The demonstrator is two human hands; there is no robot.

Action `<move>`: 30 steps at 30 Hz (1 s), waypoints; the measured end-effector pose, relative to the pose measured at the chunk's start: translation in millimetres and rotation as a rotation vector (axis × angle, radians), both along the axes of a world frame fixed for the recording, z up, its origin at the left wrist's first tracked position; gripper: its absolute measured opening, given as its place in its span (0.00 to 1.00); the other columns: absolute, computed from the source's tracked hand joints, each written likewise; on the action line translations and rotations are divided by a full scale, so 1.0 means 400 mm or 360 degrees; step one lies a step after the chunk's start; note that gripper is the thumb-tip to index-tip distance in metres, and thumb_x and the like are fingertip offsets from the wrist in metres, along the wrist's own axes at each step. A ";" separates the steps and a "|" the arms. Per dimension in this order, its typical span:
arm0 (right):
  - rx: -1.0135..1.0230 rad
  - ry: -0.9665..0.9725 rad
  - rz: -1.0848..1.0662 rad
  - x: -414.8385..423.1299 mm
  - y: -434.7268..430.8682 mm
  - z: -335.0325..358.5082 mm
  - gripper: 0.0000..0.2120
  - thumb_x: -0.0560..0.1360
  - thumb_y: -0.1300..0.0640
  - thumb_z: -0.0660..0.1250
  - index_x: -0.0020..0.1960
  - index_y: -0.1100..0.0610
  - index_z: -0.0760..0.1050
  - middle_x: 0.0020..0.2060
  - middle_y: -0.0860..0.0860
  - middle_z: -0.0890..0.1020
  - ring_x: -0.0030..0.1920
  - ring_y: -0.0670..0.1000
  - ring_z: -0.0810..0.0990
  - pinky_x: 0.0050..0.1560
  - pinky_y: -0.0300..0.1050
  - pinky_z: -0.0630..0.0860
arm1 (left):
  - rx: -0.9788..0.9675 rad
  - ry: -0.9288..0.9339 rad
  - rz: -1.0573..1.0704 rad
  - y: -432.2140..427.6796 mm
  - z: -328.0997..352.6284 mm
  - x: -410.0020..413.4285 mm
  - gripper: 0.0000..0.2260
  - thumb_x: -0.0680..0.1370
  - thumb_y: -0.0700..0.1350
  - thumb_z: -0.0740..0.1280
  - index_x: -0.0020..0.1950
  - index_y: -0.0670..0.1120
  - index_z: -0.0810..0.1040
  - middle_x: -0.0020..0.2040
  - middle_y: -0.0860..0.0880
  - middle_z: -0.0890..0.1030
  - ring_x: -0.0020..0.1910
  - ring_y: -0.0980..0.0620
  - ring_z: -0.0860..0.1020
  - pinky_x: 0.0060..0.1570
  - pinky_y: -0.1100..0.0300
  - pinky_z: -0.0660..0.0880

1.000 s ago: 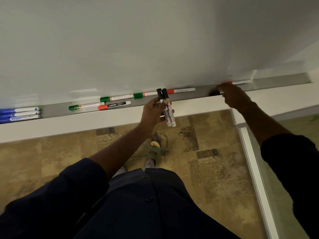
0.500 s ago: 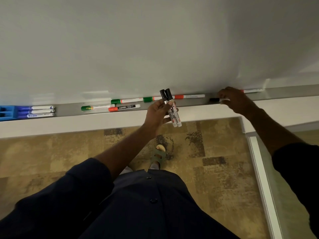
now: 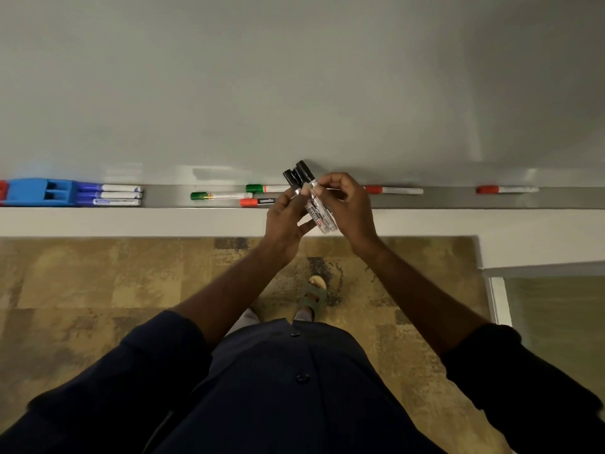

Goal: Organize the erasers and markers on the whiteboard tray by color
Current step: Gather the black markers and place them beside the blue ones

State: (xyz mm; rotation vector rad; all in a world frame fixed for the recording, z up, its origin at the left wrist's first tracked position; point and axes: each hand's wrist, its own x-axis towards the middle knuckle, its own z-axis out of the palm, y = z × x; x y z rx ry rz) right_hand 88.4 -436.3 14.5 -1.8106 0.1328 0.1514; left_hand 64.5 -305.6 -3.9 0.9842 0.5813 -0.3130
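Both hands meet in front of the grey tray (image 3: 170,195) around a bundle of black-capped markers (image 3: 319,211). My left hand (image 3: 286,224) grips the bundle from the left; my right hand (image 3: 348,208) pinches one black marker against it from the right. At the tray's left end stand a blue eraser (image 3: 39,192) and three blue markers (image 3: 111,194). Two green markers (image 3: 219,195) (image 3: 265,188) and a red-capped marker (image 3: 258,202) lie left of my hands. Two red markers (image 3: 394,190) (image 3: 505,190) lie to the right.
The whiteboard (image 3: 294,86) fills the upper view. A red object (image 3: 2,190) shows at the far left edge of the tray. A white ledge (image 3: 131,221) runs below the tray, with patterned carpet (image 3: 98,290) and my sandalled foot (image 3: 314,291) under it.
My right hand left the tray's right part and came to the left hand with a black marker, which now joins the two held there. The view shifted left, revealing the blue eraser.
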 end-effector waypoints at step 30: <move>0.0394 0.0739 0.0167 0.046 0.583 -0.071 0.13 0.77 0.62 0.71 0.61 0.61 0.78 0.55 0.58 0.81 0.58 0.59 0.82 0.56 0.51 0.82 | -0.0348 0.0336 0.1048 0.566 -0.074 0.005 0.11 0.81 0.37 0.70 0.62 0.38 0.77 0.48 0.42 0.83 0.47 0.47 0.83 0.48 0.55 0.84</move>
